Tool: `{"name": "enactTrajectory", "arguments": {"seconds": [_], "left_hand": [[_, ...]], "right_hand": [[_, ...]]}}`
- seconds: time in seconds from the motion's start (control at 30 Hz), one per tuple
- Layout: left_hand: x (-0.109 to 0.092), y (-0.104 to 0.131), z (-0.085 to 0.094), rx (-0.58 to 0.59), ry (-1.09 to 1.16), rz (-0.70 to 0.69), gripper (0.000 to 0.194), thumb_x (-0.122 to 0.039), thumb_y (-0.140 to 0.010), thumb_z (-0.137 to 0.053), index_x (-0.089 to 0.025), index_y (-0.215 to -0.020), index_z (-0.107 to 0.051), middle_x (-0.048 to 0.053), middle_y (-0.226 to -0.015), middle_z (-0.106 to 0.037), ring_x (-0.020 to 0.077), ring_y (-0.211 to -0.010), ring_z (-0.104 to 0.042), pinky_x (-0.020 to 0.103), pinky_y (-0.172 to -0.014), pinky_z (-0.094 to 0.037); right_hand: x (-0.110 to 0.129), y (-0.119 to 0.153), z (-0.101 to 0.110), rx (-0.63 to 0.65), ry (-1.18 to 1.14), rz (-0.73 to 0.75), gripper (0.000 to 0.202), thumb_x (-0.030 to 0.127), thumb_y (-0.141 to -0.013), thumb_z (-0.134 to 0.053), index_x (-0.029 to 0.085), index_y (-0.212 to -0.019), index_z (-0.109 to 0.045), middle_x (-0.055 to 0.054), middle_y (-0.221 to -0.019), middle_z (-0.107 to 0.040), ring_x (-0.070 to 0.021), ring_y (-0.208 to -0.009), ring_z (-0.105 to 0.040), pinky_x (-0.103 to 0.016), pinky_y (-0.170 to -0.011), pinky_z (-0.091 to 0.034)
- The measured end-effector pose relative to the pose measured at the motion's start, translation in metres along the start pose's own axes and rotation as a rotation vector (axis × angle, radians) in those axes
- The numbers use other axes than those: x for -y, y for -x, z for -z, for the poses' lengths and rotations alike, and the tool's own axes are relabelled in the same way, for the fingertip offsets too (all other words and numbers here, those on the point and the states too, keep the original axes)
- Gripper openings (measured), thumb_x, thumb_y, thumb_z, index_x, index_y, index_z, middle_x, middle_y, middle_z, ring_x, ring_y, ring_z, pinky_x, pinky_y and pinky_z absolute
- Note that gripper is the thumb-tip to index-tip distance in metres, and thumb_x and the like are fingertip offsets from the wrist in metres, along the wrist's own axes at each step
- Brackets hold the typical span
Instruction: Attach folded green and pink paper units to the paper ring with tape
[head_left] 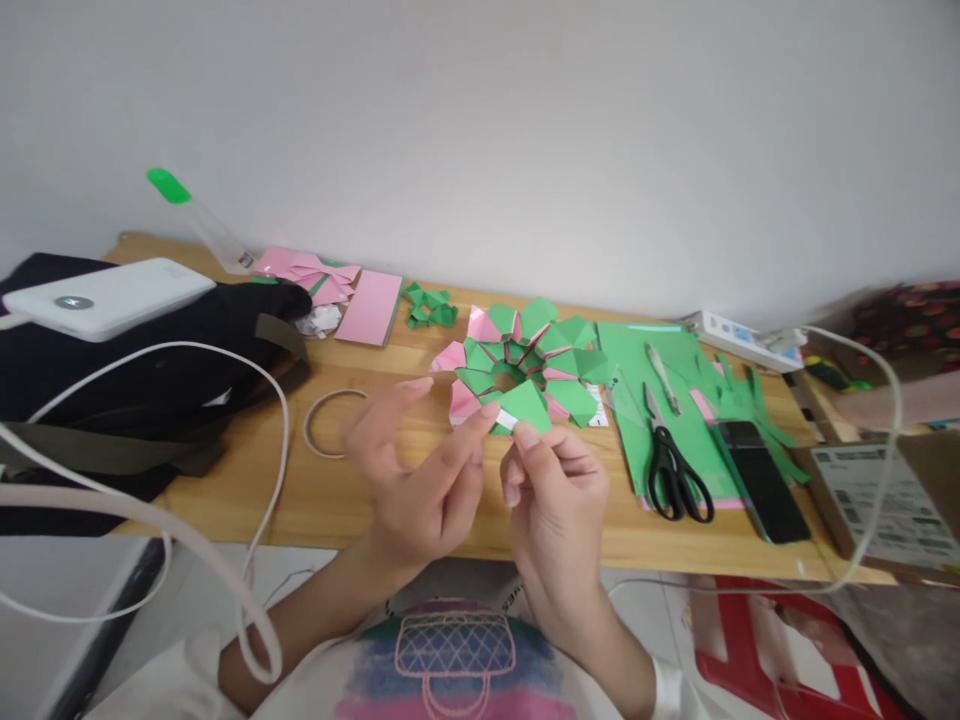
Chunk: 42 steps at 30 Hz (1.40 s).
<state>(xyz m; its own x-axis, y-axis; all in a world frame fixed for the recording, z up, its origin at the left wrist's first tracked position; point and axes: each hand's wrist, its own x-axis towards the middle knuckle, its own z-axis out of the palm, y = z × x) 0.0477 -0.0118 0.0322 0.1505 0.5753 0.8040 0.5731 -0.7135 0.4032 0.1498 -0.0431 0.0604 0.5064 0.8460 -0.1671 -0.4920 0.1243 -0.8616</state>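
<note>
A small white strip spans the gap between my two hands. Its right end is pinched between the thumb and fingers of my right hand. At the other end are the fingertips of my left hand, closed on it, while another left finger is raised away. Just beyond the hands lies a ring of folded green and pink paper, with many pointed petals around an open centre. The strip overlaps the ring's near petal in view, and I cannot tell whether they touch.
Green paper sheets lie right, bearing black scissors, a craft knife and a phone. A power strip is behind. Left are a tape ring, pink paper, a green folded piece and a power bank.
</note>
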Motion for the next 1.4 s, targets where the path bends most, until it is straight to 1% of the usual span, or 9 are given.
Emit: {"name": "enactTrajectory", "arguments": {"seconds": [0.2,0.3,0.37,0.43,0.8,1.03,1.13,1.27,1.4], "left_hand": [[-0.006,-0.010,0.010,-0.022,0.137,0.176,0.026,-0.011,-0.083,-0.060,-0.021,-0.105,-0.068,0.006,-0.104,-0.063,0.0201,-0.097,-0.058,0.035,-0.088,-0.045],[-0.007,-0.016,0.012,0.168,0.477,0.445,0.009,-0.019,-0.087,-0.060,-0.020,-0.082,-0.067,0.000,-0.078,-0.066,0.0144,-0.076,-0.060,0.028,-0.071,-0.048],[-0.007,-0.016,0.011,0.312,0.656,0.639,0.016,-0.027,-0.085,-0.065,-0.019,-0.071,-0.065,-0.001,-0.067,-0.063,0.0136,-0.066,-0.058,0.026,-0.063,-0.047],[-0.007,-0.014,0.009,0.337,0.717,0.748,0.019,-0.029,-0.080,-0.071,-0.020,-0.065,-0.065,-0.002,-0.063,-0.061,0.0128,-0.062,-0.055,0.027,-0.061,-0.046],[-0.013,-0.009,0.004,0.176,0.761,0.762,0.014,-0.024,-0.077,-0.074,-0.024,-0.064,-0.069,-0.003,-0.064,-0.067,0.0133,-0.066,-0.062,0.029,-0.067,-0.052],[-0.005,-0.003,-0.001,0.283,0.929,1.082,0.017,-0.028,-0.061,-0.083,-0.021,-0.055,-0.069,-0.001,-0.057,-0.068,0.0130,-0.054,-0.061,0.025,-0.055,-0.051],[0.005,0.010,0.000,0.365,0.914,1.124,0.018,-0.030,-0.061,-0.082,-0.019,-0.054,-0.070,0.001,-0.056,-0.069,0.0138,-0.054,-0.061,0.025,-0.054,-0.052],[0.013,0.027,0.004,0.413,0.847,1.074,0.016,-0.030,-0.067,-0.077,-0.019,-0.057,-0.072,0.003,-0.059,-0.070,0.0147,-0.056,-0.062,0.024,-0.056,-0.052],[0.009,0.028,0.001,0.291,0.727,0.898,0.013,-0.025,-0.073,-0.073,-0.020,-0.062,-0.073,0.001,-0.063,-0.070,0.0146,-0.062,-0.063,0.025,-0.062,-0.052]], "right_hand": [[-0.002,-0.002,0.006,0.016,0.028,-0.006,0.033,0.023,-0.067,-0.079,0.019,-0.050,-0.051,0.008,-0.039,-0.053,-0.0031,-0.033,-0.042,-0.015,-0.035,-0.032],[-0.003,-0.001,0.011,0.044,0.083,0.004,0.031,0.027,-0.068,-0.078,0.019,-0.052,-0.053,0.008,-0.038,-0.052,-0.0038,-0.031,-0.041,-0.016,-0.034,-0.033],[-0.004,0.000,0.015,0.084,0.124,0.012,0.029,0.030,-0.070,-0.077,0.019,-0.054,-0.056,0.007,-0.039,-0.054,-0.0046,-0.032,-0.042,-0.017,-0.034,-0.034],[-0.004,0.003,0.019,0.120,0.168,0.035,0.027,0.029,-0.073,-0.076,0.019,-0.056,-0.057,0.007,-0.042,-0.056,-0.0049,-0.034,-0.044,-0.017,-0.036,-0.035],[-0.007,0.006,0.027,0.133,0.279,0.155,0.023,0.031,-0.078,-0.074,0.020,-0.062,-0.062,0.005,-0.048,-0.059,-0.0075,-0.041,-0.048,-0.020,-0.039,-0.037],[-0.007,0.001,0.036,0.189,0.402,0.158,0.022,0.027,-0.078,-0.071,0.019,-0.061,-0.061,0.004,-0.048,-0.057,-0.0070,-0.042,-0.045,-0.020,-0.040,-0.035],[-0.012,-0.002,0.042,0.272,0.478,0.136,0.026,0.029,-0.078,-0.069,0.018,-0.057,-0.059,0.004,-0.045,-0.055,-0.0070,-0.041,-0.043,-0.020,-0.039,-0.033],[-0.020,-0.004,0.045,0.323,0.523,0.093,0.032,0.031,-0.076,-0.069,0.018,-0.050,-0.055,0.004,-0.042,-0.051,-0.0061,-0.040,-0.040,-0.020,-0.040,-0.031],[-0.026,-0.003,0.039,0.229,0.437,0.019,0.030,0.034,-0.073,-0.071,0.018,-0.053,-0.055,0.005,-0.042,-0.051,-0.0059,-0.039,-0.040,-0.019,-0.039,-0.032]]}}
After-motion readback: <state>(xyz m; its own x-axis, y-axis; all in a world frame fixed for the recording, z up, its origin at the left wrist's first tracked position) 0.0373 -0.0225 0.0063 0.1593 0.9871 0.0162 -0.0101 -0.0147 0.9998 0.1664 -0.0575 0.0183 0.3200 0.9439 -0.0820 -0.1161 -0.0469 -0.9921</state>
